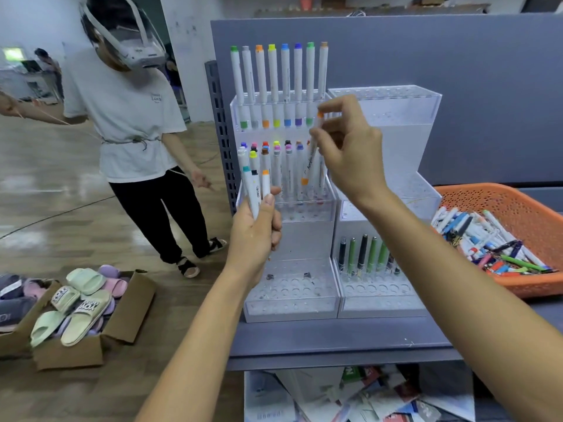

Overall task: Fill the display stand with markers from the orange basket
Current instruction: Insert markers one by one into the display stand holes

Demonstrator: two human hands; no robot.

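head view: the right hand [347, 153] pinches an orange-capped marker [311, 166], tilted, just in front of the display stand's [292, 220] middle tier. the left hand [256, 229] grips a few markers [254, 193] upright at the stand's left edge. the stand sits on a grey shelf [335, 339], with the orange basket [518, 205] to its right. a carton of slippers [122, 324] and a standing person [128, 117] are on the wood floor [61, 193].

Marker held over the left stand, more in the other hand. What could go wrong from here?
1. The right hand pinches the orange-capped marker tilted over the crowded middle row; it may miss a hole or knock neighbours.
2. The left hand grips a bundle of markers with their tops fanned out; one could slip onto the bottom tier or the floor.
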